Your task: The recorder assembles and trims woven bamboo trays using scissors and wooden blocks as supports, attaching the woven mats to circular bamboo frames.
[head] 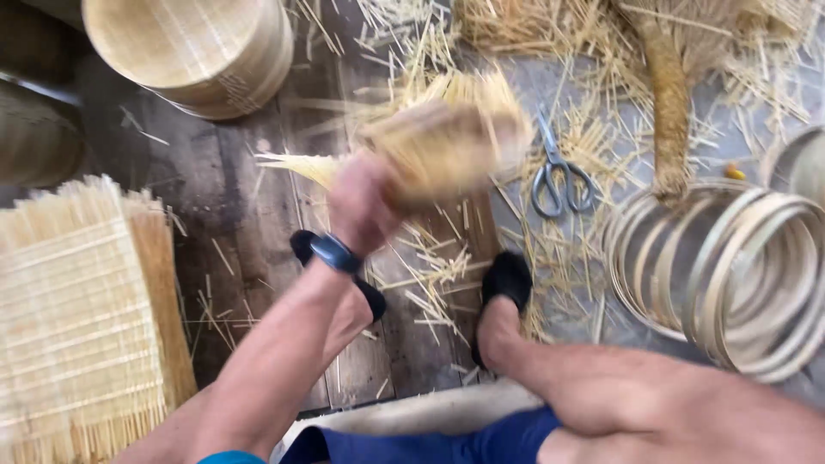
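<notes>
A bundle of thin pale bamboo sticks hangs in mid-air above the dark plank floor, blurred, its splayed ends fanning up and to the right. The left hand is clenched round the bundle's lower left end, the wrist below it wearing a dark blue band (the forearm runs down to the bottom left edge). The right hand cannot be made out: it is either behind the bundle or out of sight, so whether it grips anything I cannot tell. Under the bundle, loose sticks lie scattered over the planks between two feet in black slippers, the left slipper partly hidden by the wrist, the right slipper just beside the litter. Bare knees and blue shorts fill the bottom edge. To the right of the bundle, grey scissors lie flat on the floor among more sticks, blades pointing up the frame. Further right stands a stack of bamboo hoops, and above it a thick tan stalk-like piece comes down from the top edge, its lower end touching the hoops. At the top left sits a round bamboo drum on its side. At the left edge lies a pile of woven slat mats, their fringed ends pointing up.
</notes>
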